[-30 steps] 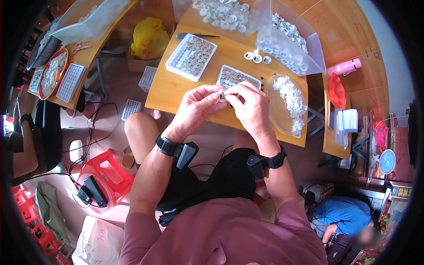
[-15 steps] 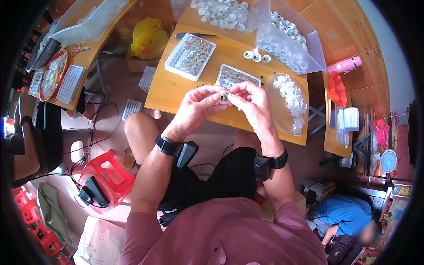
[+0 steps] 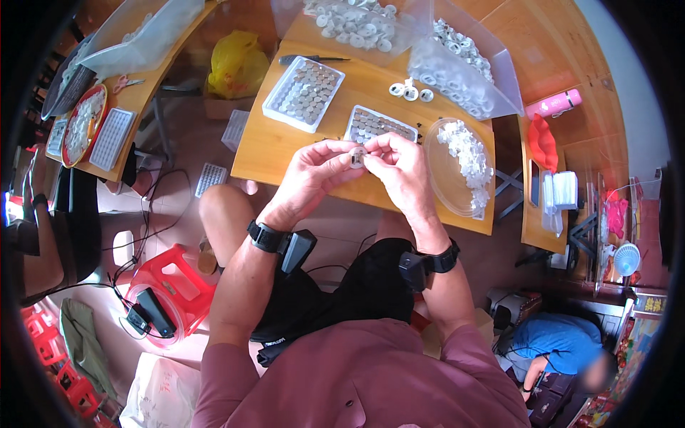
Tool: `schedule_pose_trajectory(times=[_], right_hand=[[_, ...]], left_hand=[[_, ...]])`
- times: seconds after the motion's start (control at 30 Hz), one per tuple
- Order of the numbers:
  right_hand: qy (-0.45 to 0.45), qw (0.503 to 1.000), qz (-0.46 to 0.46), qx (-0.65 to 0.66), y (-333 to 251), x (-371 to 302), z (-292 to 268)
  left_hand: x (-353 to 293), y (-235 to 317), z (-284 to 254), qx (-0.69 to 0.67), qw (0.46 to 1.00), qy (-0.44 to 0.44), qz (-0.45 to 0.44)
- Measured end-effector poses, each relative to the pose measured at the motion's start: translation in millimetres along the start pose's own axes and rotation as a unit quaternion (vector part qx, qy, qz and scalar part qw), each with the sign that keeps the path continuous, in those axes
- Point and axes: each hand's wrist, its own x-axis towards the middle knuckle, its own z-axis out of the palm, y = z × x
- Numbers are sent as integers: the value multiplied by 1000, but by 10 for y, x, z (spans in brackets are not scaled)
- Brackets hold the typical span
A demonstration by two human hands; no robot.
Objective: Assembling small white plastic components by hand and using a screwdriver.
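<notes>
Above the near edge of the wooden table, I hold a small round white plastic part with dark and metallic spots inside. The fingertips of my left hand pinch its left side. On the other side, the thumb and fingers of my right hand close on it, hiding part of its rim. Just beyond my fingers lies a white tray of silver round discs like button cells. Farther left is a larger white tray of similar discs. A round clear dish with small white pieces is right of my right hand.
Clear bins of round white parts stand at the table's back. Several loose round parts and a screwdriver lie there. A red stool with cables is at left. One person sits far left; another in blue bends at lower right.
My hands stay together on the round part, which appears slightly turned. The whole view has shifted a little. At lower right, the person in blue has moved an arm.
</notes>
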Motion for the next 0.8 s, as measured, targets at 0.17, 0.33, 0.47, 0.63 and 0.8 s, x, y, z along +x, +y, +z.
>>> schedule_pose_trajectory(times=[0.17,0.33,0.47,0.63,0.8], right_hand=[[-10,999,2,40,-13,-49,-43],[70,997,-2,-25,174,-159,-276],[146,985,-26,-90,345,-123,-557],[237,955,-68,-163,305,39,-1024],[293,922,-56,-247,477,47,-1439]], left_hand=[[3,17,-30,-22,1000,5,-2],[-3,34,-31,-50,998,8,25],[-4,0,-60,-61,997,7,38],[23,-16,-49,-71,997,10,40],[11,8,-118,-54,998,15,43]])
